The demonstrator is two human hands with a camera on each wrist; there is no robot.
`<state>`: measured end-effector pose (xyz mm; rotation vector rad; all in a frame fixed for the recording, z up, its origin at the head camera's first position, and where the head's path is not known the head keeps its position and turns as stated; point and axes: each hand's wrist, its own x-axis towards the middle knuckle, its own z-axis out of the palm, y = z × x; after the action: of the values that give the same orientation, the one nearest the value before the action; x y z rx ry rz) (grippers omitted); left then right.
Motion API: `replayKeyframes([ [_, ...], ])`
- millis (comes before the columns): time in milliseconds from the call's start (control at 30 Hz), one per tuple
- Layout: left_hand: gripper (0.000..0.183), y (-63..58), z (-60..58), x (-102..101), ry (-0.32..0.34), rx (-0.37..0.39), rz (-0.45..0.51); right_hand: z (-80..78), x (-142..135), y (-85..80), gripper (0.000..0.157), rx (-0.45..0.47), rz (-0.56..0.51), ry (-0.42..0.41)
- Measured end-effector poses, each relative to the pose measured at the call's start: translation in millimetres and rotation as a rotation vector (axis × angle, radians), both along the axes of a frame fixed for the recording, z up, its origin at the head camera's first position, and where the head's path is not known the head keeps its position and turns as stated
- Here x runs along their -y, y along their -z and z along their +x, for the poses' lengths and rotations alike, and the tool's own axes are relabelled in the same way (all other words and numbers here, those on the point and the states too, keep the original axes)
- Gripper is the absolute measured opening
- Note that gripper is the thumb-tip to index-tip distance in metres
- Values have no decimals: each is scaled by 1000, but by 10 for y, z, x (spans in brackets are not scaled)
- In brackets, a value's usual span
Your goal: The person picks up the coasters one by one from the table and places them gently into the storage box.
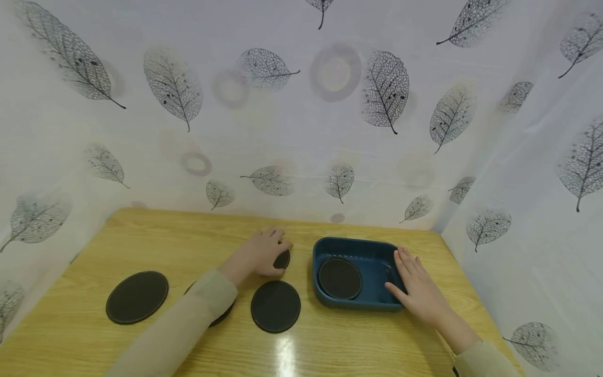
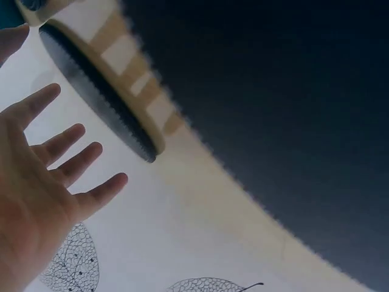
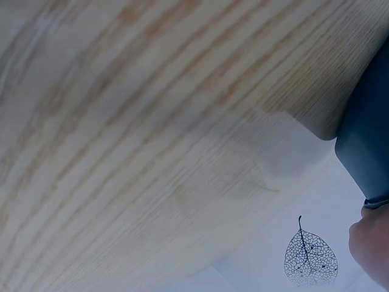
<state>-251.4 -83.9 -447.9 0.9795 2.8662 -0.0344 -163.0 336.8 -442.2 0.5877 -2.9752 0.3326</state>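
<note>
In the head view my left hand (image 1: 266, 254) reaches over a black round coaster (image 1: 282, 259) that it partly covers. The left wrist view has that hand (image 2: 45, 170) with fingers spread apart, above a coaster (image 2: 100, 94) lying on the table. My right hand (image 1: 419, 288) rests on the right rim of a blue rectangular tray (image 1: 377, 302), fingers straight along the edge and thumb over the inside. Another black coaster (image 1: 340, 278) lies in the tray's left part. Only a bit of the right hand (image 3: 372, 246) shows at the tray's rim (image 3: 375, 202) in the right wrist view.
More black coasters lie on the wooden table (image 1: 330, 345): one coaster (image 1: 275, 306) left of the tray, one coaster (image 1: 222, 315) partly under the left sleeve, one coaster (image 1: 136, 297) at far left. A white leaf-patterned curtain (image 1: 292, 131) stands behind the table.
</note>
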Motion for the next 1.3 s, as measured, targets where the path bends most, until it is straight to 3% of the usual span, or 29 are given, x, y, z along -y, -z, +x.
replayKeyframes([
  [333, 68, 27, -4, 7, -27, 64, 39, -19, 4, -7, 86, 4, -5, 4],
  [800, 70, 45, -34, 1, -33, 84, 16, -25, 12, -5, 86, -2, 2, 1],
  [1000, 71, 3, -44, -19, -10, 53, 16, -33, 3, 4, 85, 1, 3, 4],
  [1300, 71, -137, -82, -135, 47, -52, 6, -40, -16, 25, 86, -3, 12, 2],
])
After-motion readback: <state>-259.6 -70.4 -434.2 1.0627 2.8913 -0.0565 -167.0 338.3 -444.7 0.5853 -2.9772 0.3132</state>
